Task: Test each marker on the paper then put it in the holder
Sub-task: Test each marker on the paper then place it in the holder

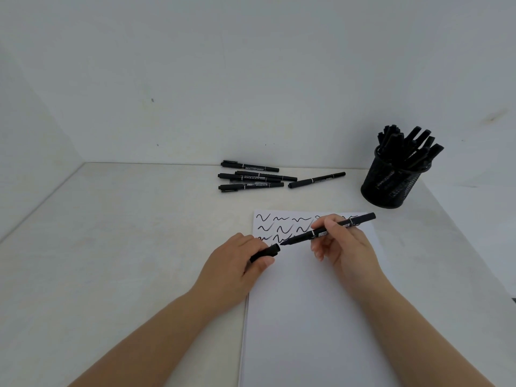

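**Cap off, tip close to the paper**

From the head camera: your right hand [344,247] pinches the open marker [329,229] at mid-barrel, tip slanted down and left near the third row of squiggles, though whether it touches the sheet I cannot tell. Your left hand [237,263] grips the cap [265,252], its mouth facing the tip, probably so recapping is quick. That hand's heel lies at the left edge of the paper [315,317], which likely steadies it. Bare paper stretches toward you, so there is room for more marks. Five markers [251,177] wait at the far side. The holder [393,180], far right near the table [111,247] edge, is crowded; you will need a gap when dropping one in.
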